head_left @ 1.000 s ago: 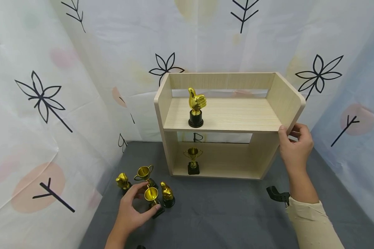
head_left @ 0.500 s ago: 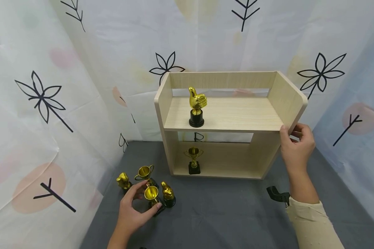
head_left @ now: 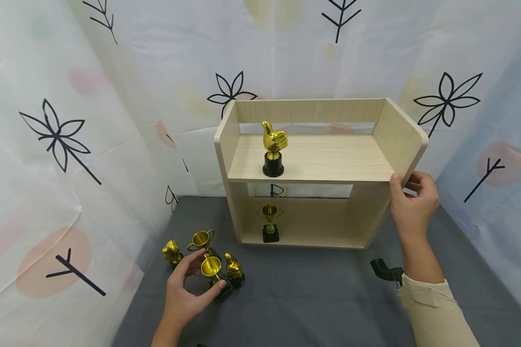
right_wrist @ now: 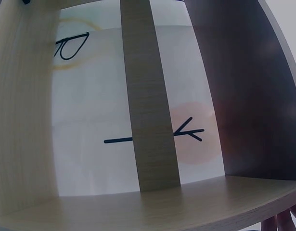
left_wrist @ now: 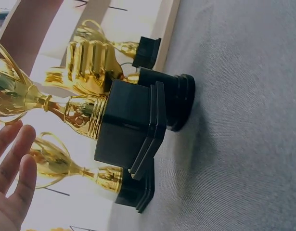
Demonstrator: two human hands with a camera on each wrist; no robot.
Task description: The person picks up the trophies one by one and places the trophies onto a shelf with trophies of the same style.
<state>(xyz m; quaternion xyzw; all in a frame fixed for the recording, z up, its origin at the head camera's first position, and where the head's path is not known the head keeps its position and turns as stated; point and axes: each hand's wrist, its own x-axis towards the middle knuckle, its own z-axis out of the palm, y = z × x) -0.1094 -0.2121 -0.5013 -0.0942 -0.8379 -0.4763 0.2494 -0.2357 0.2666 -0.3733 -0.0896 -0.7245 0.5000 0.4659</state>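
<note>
My left hand holds a gold trophy cup by its two handles, between thumb and fingers. In the left wrist view this cup's black square base is nearest; whether it touches the cloth is unclear. Around it stand another two-handled trophy cup, a gold thumbs-up trophy and a further gold trophy. My right hand grips the right side panel of the wooden shelf, thumb on its front edge. The right wrist view shows the shelf's inside, with fingertips at the lower right corner.
On the upper board stands a thumbs-up trophy; a small trophy cup stands on the lower board, left of centre. Grey cloth covers the table. Patterned fabric hangs behind and at both sides. A black strap-like piece sits by the right wrist.
The trophy cup in my left hand has shifted slightly up and its base a little to the right. My right hand keeps its grip on the shelf.
</note>
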